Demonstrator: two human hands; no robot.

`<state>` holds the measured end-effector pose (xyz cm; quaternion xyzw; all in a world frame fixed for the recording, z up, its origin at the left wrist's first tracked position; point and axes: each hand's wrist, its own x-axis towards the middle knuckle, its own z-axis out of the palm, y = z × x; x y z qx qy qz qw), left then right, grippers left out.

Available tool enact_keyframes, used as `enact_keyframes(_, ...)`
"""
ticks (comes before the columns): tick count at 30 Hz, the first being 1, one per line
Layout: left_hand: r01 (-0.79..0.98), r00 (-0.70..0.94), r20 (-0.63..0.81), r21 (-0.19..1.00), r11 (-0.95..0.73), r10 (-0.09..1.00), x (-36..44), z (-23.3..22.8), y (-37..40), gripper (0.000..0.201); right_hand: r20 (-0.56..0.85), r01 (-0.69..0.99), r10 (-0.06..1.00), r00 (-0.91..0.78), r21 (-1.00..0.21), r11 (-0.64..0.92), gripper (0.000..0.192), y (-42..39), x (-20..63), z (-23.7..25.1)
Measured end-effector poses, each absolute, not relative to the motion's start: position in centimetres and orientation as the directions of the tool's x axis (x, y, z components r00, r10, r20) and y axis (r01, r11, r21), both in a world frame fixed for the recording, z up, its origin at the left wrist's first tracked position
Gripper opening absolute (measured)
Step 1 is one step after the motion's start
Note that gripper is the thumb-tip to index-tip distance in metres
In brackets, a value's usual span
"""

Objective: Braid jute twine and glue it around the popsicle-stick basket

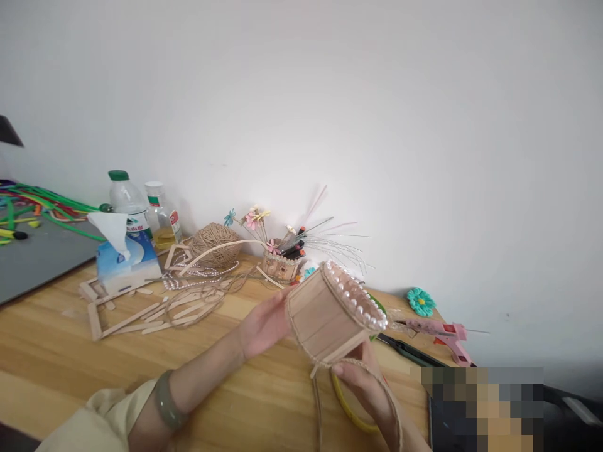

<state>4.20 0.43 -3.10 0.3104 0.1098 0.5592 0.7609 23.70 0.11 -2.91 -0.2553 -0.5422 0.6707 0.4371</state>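
A small basket (325, 314) made of craft sticks, with a row of pearl beads along its rim and jute cord around its base, is tipped on its side above the table. My left hand (264, 323) presses against its bottom from the left. My right hand (365, 383) holds it from below, with loose jute cord (391, 395) looping over the fingers and hanging down. A green-grey bangle (164, 402) sits on my left wrist.
On the wooden table (56, 351) lie loose craft sticks (127, 320), a jute ball (217, 243), a tissue box (127, 257), two bottles (127, 198), a decorated stick basket with flowers (280, 263), a pink glue gun (440, 333), scissors (409, 353), a teal flower (421, 301) and a yellow ring (346, 408).
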Motion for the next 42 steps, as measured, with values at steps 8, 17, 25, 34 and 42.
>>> enact_keyframes(8, -0.626, 0.295, 0.210, 0.780, 0.022, 0.932, 2.5, -3.0, -0.6, 0.050, 0.157, -0.622, 0.856, -0.492, -0.752, -0.220, 0.044, 0.5, 23.1, -2.3)
enact_keyframes(17, -0.099, 0.195, 0.494, 0.869, -0.484, 0.847, 0.7, -0.5, -6.0, 0.081, 0.073, -0.589, 0.765, -0.639, -0.686, -0.427, 0.024, -3.5, 22.0, -1.9)
enact_keyframes(25, 0.472, 0.351, 0.506, 0.631, -0.615, 0.788, -0.7, 3.3, -10.8, 0.104, 0.146, -0.537, 0.713, -0.686, -0.763, -0.360, 0.029, -5.8, 20.5, -2.5)
enact_keyframes(34, 0.693, 0.543, 0.440, 0.247, -0.678, 0.715, 0.1, 5.5, -11.4, 0.119, 0.198, -0.419, 0.665, -0.720, -0.888, -0.190, 0.050, -7.0, 20.2, -0.5)
enact_keyframes(42, 0.782, 0.455, 0.451, 0.210, -0.587, 0.768, 0.9, 4.7, -12.0, 0.102, 0.283, -0.401, 0.732, -0.620, -0.916, 0.014, 0.059, -7.5, 21.1, 0.1)
